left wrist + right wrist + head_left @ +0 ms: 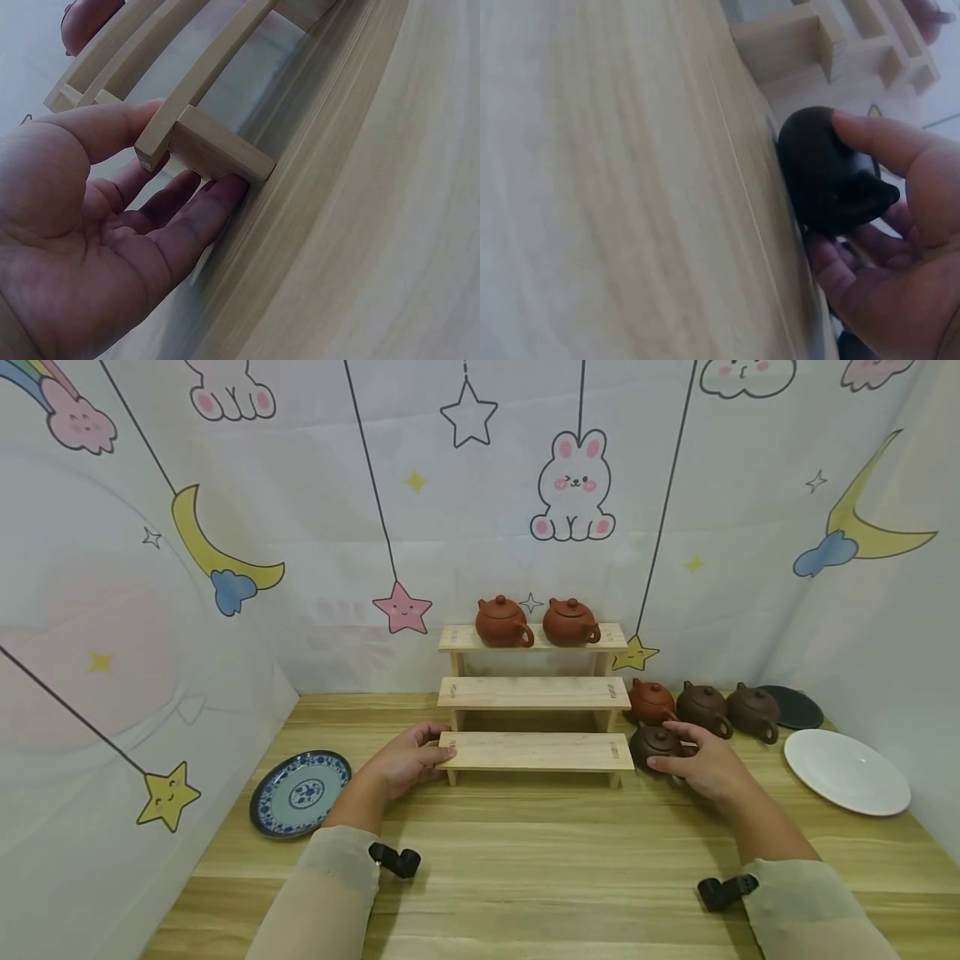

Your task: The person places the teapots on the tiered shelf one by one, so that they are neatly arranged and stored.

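A three-tier wooden stand stands at mid-table, with two reddish-brown clay teapots, the left one and the right one, on its top tier. My left hand grips the left end of the lowest tier. In the left wrist view its thumb lies on the board's end and its fingertips are at the leg below. To the right of the stand, my right hand holds a dark brown teapot, thumb on one side and fingers on the other. The teapot is low, close to the tabletop.
Behind the held teapot sit a reddish teapot and two dark brown ones. A black disc and a white plate lie at the right. A blue-patterned plate is at the left. Printed cloth hangs behind.
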A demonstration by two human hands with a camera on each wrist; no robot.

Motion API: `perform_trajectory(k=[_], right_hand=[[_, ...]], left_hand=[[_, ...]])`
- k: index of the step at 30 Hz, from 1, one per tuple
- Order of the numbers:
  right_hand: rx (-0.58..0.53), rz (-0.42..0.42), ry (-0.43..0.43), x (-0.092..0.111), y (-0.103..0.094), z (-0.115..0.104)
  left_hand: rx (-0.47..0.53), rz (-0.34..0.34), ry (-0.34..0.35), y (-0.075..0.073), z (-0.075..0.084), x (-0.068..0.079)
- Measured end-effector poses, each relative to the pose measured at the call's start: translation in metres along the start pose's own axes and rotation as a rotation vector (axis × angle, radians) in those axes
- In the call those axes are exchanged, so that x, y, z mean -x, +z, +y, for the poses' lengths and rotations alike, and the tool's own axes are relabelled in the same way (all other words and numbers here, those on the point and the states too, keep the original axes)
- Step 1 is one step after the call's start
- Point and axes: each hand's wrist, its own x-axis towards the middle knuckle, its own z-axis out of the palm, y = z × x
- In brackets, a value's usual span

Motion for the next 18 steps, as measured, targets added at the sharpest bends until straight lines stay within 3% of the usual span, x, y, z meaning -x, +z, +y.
perform_trajectory(k=[8, 18], right_hand=[[0.022, 0.016, -0.020, 0.002, -0.006, -0.003], [-0.006, 0.031, -0.060, 0.022, -0.026, -0.036]], left_hand=[[0.008, 0.014, -0.007, 0.000, 0.000, 0.000], [0.003, 0.008, -0.005, 0.001, 0.001, 0.000]])
